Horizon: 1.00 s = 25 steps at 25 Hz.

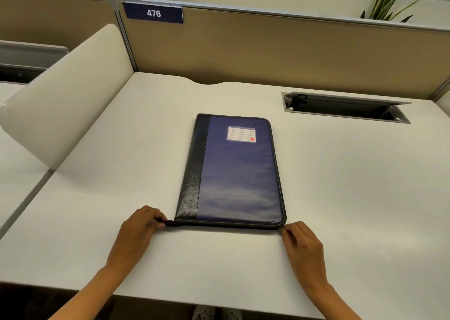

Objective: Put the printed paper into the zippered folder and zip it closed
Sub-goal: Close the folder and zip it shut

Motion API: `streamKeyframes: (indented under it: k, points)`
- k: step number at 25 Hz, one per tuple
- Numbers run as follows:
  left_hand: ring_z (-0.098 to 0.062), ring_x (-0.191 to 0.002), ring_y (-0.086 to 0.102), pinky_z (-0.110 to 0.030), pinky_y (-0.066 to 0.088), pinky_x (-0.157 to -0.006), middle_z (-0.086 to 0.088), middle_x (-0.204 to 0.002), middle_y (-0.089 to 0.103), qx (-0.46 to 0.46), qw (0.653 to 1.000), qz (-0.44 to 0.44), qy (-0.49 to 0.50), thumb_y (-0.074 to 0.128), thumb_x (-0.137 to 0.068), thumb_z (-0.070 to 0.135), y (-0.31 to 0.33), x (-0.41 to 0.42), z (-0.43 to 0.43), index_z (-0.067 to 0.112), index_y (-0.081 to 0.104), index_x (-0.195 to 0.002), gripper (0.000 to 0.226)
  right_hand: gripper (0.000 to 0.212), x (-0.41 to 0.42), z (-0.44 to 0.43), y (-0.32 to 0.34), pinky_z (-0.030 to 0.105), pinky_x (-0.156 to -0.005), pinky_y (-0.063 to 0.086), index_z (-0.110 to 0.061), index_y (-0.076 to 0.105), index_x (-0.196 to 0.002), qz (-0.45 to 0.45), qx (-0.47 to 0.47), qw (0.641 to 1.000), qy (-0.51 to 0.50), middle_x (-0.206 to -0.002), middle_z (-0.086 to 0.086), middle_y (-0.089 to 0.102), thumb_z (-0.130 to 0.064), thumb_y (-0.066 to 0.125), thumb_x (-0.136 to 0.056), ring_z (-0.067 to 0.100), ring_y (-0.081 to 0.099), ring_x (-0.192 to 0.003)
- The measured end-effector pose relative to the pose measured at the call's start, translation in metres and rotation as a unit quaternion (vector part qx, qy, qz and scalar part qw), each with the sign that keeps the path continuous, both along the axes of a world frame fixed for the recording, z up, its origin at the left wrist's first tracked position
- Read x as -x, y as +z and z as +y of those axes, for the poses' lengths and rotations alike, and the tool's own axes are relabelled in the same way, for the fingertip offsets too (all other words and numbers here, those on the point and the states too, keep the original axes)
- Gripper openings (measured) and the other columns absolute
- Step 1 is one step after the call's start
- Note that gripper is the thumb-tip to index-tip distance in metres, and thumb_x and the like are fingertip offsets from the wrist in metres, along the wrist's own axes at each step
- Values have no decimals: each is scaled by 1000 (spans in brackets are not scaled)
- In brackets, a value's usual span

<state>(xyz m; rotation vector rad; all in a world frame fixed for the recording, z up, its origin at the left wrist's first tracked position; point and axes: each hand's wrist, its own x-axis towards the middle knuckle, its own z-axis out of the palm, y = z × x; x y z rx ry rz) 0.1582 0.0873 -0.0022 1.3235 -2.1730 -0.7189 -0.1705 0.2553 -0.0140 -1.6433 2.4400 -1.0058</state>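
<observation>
Basically zipped: folder (pixel 233 173) long axis runs away from the person; left hand (pixel 140 224) pinches zipper pull (pixel 169 223) at near-left corner; right hand (pixel 302 241) fingertips curled at near-right corner, grip unclear.

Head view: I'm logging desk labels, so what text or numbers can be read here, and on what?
"476": white digits on the blue sign fixed to the partition.
Label card on the folder: ruled lines only, nothing written; its small red mark is too small to read.
</observation>
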Motion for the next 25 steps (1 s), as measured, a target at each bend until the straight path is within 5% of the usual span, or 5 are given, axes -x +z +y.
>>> streamKeyframes:
  k: [3, 5, 8, 16, 25]
  points:
    - [-11, -110, 52, -17, 38, -93, 8, -106, 60, 113, 990, -37, -71, 68, -81, 30, 9, 28, 9, 20, 64, -102, 23, 12, 0, 1, -5, 11, -63, 40, -9, 66, -80, -37, 22, 999, -21, -74, -3, 59, 2, 72, -77, 11, 53, -63]
    - [-14, -100, 55, -22, 41, -88, 6, -99, 61, 157, 974, -41, -156, 60, -85, 37, 16, 64, 16, 17, 64, -98, 25, 14, -2, 0, -8, 2, -64, 38, -9, 66, -79, -50, 43, 997, -37, -75, -3, 59, 2, 74, -75, 10, 54, -63]
    - [-19, -73, 53, -26, 39, -66, 2, -82, 58, 188, 944, -69, -262, 64, -83, 38, 20, 128, 27, 16, 59, -84, 23, 15, -3, -2, -10, 3, -63, 38, -10, 67, -78, -67, 64, 994, -53, -76, -3, 59, 2, 75, -74, 9, 55, -64]
    - [-21, -48, 54, -28, 40, -38, -3, -61, 58, 291, 854, -174, -394, 79, -63, 21, 22, 212, 24, 13, 61, -67, 20, 18, -4, -2, -10, 19, -66, 42, -10, 64, -78, -88, 68, 992, -60, -80, -3, 57, 5, 73, -75, 17, 57, -74]
    - [-21, -45, 55, -26, 40, -37, -4, -61, 59, 303, 825, -98, -466, 82, -58, 10, 8, 217, 12, 10, 64, -70, 21, 19, 18, -31, -8, 9, -69, 35, -13, 59, -78, -105, 52, 989, -90, -81, -6, 56, 3, 68, -79, 15, 51, -78]
